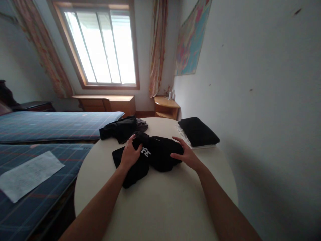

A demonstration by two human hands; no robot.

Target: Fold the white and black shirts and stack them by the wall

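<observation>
A crumpled black garment with white lettering (160, 154) lies on the round pale table (160, 204); it looks like a T-shirt, though its full shape is hidden in the folds. My left hand (130, 154) grips the cloth at its upper left, with thumb and fingers closed on a fold beside the lettering. At the garment's right end, my right hand (187, 154) has its thumb and fingers apart, resting against the cloth.
A folded black cloth (198, 131) lies on white fabric at the table's right. More dark clothing (120, 129) is heaped at the far left edge. Blue plaid mattresses (62, 125), one bearing a paper sheet (31, 175), stand left. A wall (271, 134) borders the right side.
</observation>
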